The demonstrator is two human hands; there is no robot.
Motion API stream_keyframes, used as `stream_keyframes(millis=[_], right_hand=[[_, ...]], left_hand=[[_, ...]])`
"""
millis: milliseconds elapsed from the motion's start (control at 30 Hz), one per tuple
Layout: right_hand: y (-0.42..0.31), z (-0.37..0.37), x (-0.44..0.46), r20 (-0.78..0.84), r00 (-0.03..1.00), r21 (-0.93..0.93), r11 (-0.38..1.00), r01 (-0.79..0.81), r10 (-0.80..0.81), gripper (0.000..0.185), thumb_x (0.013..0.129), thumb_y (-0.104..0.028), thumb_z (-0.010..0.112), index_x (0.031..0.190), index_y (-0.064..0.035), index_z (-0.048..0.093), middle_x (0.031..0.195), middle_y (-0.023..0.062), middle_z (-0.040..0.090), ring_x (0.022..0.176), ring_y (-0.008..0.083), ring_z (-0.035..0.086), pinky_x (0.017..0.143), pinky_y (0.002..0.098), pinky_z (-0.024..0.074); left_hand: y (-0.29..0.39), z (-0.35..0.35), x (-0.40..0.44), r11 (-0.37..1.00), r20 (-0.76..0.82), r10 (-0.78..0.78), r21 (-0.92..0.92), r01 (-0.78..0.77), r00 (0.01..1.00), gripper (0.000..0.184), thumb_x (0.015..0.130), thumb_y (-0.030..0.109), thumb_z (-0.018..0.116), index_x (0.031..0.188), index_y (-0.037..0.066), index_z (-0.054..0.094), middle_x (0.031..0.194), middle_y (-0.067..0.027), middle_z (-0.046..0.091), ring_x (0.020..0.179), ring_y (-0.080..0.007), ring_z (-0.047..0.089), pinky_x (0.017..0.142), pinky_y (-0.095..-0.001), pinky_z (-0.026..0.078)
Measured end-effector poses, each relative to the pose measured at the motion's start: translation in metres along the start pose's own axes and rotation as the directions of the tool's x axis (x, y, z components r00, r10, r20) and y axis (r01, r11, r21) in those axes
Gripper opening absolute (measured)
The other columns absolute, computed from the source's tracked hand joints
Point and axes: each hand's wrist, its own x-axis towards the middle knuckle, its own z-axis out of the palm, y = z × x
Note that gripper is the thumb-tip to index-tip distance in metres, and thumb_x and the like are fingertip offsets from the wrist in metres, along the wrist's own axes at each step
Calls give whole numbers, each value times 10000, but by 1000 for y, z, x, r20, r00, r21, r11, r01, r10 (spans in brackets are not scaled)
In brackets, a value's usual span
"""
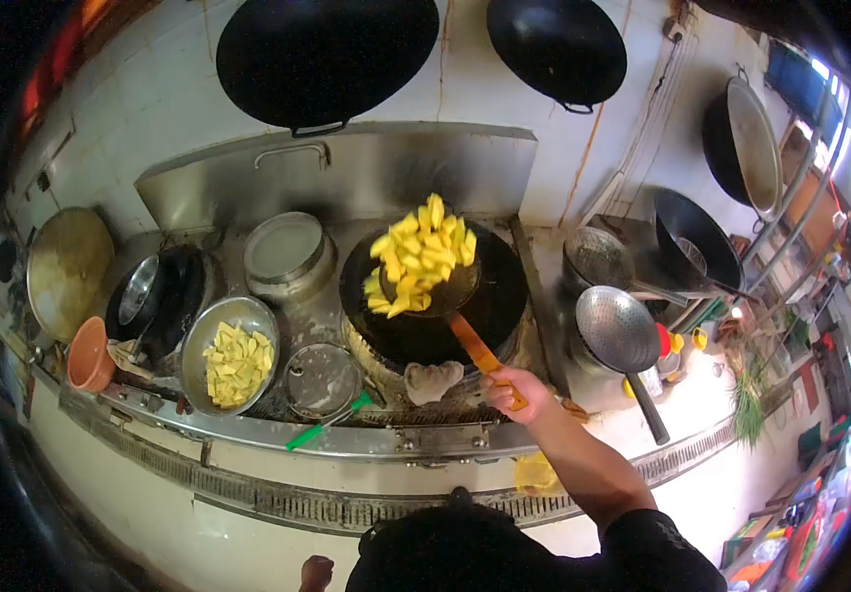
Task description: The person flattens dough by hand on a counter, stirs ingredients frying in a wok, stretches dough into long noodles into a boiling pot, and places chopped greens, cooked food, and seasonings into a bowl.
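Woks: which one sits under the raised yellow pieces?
The centre wok, just beyond the right hand: pieces are above it; the others hang on the wall or sit farther left or right.

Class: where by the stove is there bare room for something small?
A narrow counter strip between the wok and nearer strainer looks bare. Left of the wok is crowded: pot, bowl and orange basin stand close together.

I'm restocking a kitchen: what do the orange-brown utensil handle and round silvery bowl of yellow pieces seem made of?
Orange-brown utensil handle: probably smooth wood, from its warm, uneven tones; grain is unclear. Round silvery bowl: likely satin stainless steel, from its soft grey sheen.
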Motion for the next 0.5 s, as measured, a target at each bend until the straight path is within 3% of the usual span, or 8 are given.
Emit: stream_keyframes(millis=[100, 167, 300, 333, 367, 433, 467, 500], right_hand=[[17, -6, -5, 100, 995, 44, 999, -10, 6, 201, 853, -59, 481, 1043, -56, 417, 784, 70, 501, 497, 80, 431, 388, 198, 374], [27, -11, -7, 78, 997, 57, 998, -8, 3, 177, 855, -68, 478, 1020, -40, 421, 779, 65, 497, 500, 79, 431, 396, 196, 374], [31, -34, -9, 98, 991, 118, 987, -107, 96, 138, 881, -87, 450, 962, 18, 412, 734, 43, 452, 505, 79, 426, 413, 201, 375], [32, -33, -13, 94, 992, 122, 988, -98, 87, 138, 881, -87, 450, 962, 18, 412, 734, 43, 452, 505, 79, 426, 413, 201, 375], [35, -28, -16, 120, 989, 151, 983, -107, 89, 130, 884, -97, 448, 929, 22, 419, 729, 37, 446, 507, 78, 420, 412, 200, 369], [39, -21, -25, 142, 987, 184, 977, -104, 78, 135, 887, -107, 446, 896, 26, 427, 724, 31, 440, 508, 77, 414, 412, 198, 362], [42, -19, -30, 141, 988, 195, 976, -93, 65, 139, 890, -114, 445, 890, 24, 429, 720, 27, 436, 510, 75, 409, 414, 196, 359], [43, -17, -35, 139, 989, 207, 975, -79, 51, 143, 892, -120, 444, 884, 22, 431, 717, 24, 433, 511, 74, 404, 417, 194, 356]], left_hand=[[18, -12, 7, 976, 33, -32, 218, 24, 999, 176, 574, 159, 703, 718, 88, 632, 754, -81, 636, 770, -265, 619, 687, -352, 514], [44, -44, 6, 974, -257, 99, -174, -147, 961, 31, 626, 150, 613, 643, 126, 602, 731, -80, 606, 766, -300, 600, 646, -416, 504], [36, -42, -1, 991, 88, 90, 91, -98, 992, 125, 704, 166, 613, 793, 95, 664, 768, -80, 655, 758, -264, 624, 683, -361, 512], [-32, 23, -2, 935, 30, -6, -355, 16, 1000, 135, 759, 191, 598, 803, 94, 681, 757, -74, 663, 684, -241, 622, 650, -332, 506], [-39, 29, -8, 936, 34, 4, -353, 8, 999, 135, 759, 191, 598, 803, 94, 681, 757, -74, 663, 684, -241, 622, 650, -332, 506], [-42, 27, -9, 157, 391, -316, -877, 454, 864, 180, 804, 237, 597, 770, 87, 690, 723, -39, 664, 617, -201, 607, 600, -309, 486], [-45, 25, -6, 167, 395, -307, -873, 458, 866, 180, 804, 237, 597, 770, 87, 690, 723, -39, 664, 617, -201, 607, 600, -309, 486], [-48, 20, -3, 432, 340, -317, -779, 454, 885, 219, 820, 264, 593, 757, 77, 687, 711, -43, 657, 612, -188, 601, 580, -309, 475]])
